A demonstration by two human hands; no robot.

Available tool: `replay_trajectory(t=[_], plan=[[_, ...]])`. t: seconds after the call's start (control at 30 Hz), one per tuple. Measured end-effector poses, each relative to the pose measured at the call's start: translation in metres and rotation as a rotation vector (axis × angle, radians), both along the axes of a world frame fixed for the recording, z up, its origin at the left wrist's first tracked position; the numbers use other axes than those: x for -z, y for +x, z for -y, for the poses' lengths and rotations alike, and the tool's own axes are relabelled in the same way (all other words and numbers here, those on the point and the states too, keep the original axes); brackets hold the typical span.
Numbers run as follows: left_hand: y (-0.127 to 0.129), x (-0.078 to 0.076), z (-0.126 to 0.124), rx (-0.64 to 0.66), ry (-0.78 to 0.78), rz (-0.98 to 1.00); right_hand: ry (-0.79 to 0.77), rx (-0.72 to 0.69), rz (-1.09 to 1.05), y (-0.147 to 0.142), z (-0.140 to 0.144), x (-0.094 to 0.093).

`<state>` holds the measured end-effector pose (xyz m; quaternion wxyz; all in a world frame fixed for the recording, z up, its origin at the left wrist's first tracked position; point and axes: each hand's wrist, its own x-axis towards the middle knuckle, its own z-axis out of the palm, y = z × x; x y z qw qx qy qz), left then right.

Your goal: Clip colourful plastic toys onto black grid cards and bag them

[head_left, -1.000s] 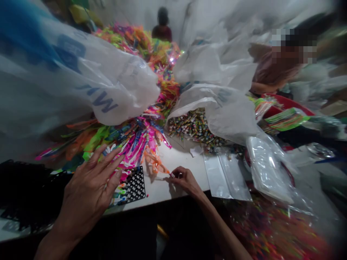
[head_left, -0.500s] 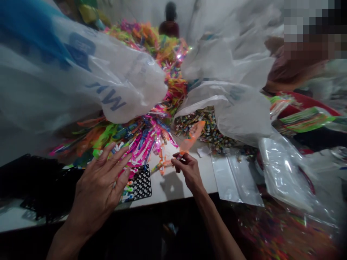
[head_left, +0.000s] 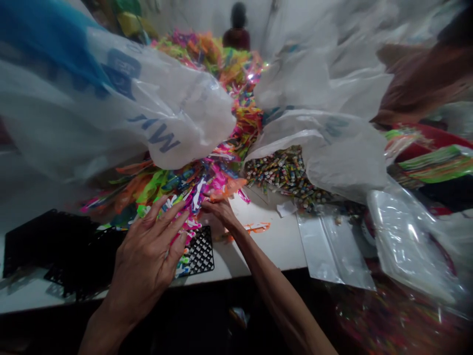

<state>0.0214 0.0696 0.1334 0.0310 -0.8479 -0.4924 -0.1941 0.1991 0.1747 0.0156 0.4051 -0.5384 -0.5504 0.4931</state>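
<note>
While the left hand (head_left: pixel 153 256) is laid flat with fingers spread on the neon strips (head_left: pixel 185 190), their edge is pinched by the right hand (head_left: pixel 220 211) over the worktop (head_left: pixel 273 241).

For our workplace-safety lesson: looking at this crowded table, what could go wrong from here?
1. The loose orange plastic piece lies apart from the heap of neon plastic strips, so it could get brushed off.
2. The black plastic grid tray sits at the white table edge under the left hand and may tip.
</note>
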Motion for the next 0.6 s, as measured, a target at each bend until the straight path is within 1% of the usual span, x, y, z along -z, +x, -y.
replay_trajectory(t=[0.07, 0.1, 0.2, 0.3, 0.37, 0.5, 0.53, 0.6], plan=[[0.0, -0.001, 0.0, 0.003, 0.002, 0.004, -0.024, 0.031, 0.006, 0.002, -0.002, -0.003], [0.0, -0.001, 0.0, 0.005, 0.002, 0.006, -0.045, 0.009, 0.011, 0.004, 0.001, -0.003], [0.0, -0.002, 0.0, 0.014, 0.008, 0.012, -0.057, -0.083, 0.027, 0.011, 0.021, 0.003], [0.001, -0.001, 0.0, 0.012, 0.02, 0.009, -0.035, -0.063, 0.096, 0.014, 0.04, 0.009], [0.001, -0.001, 0.0, 0.003, 0.021, 0.008, 0.007, -0.08, 0.238, 0.013, 0.045, 0.007], [0.001, -0.002, 0.0, 0.004, -0.003, 0.022, 0.137, -0.199, 0.727, 0.003, 0.048, -0.006], [0.002, -0.002, 0.0, 0.003, -0.01, 0.022, 0.148, -0.222, 0.828, 0.0, 0.049, -0.01], [0.004, -0.003, -0.001, 0.006, -0.016, 0.013, 0.155, -0.253, 0.96, -0.009, 0.052, -0.015]])
